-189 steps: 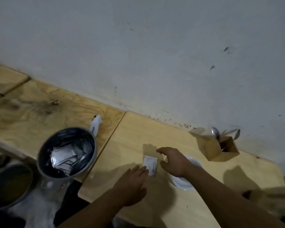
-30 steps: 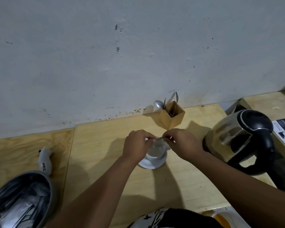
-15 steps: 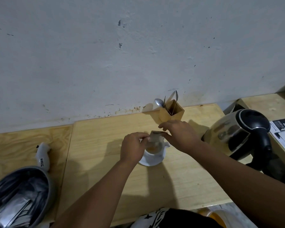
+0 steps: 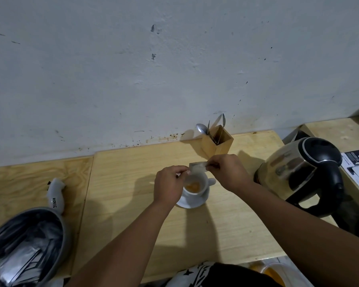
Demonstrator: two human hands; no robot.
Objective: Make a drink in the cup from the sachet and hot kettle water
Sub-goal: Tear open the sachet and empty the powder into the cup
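Holding a flat foil sachet (image 4: 197, 167) over the round white cup (image 4: 195, 186), mid-frame.
Left hand (image 4: 170, 186) and right hand (image 4: 228, 172) each have fingers clamped on a sachet edge; orange powder lies in the cup on the wooden table (image 4: 133, 183).

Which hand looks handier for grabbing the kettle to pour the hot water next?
Probably the right hand. The kettle stands on that side, its black handle toward the person. The left hand sits across the cup. Both still pinch the sachet.
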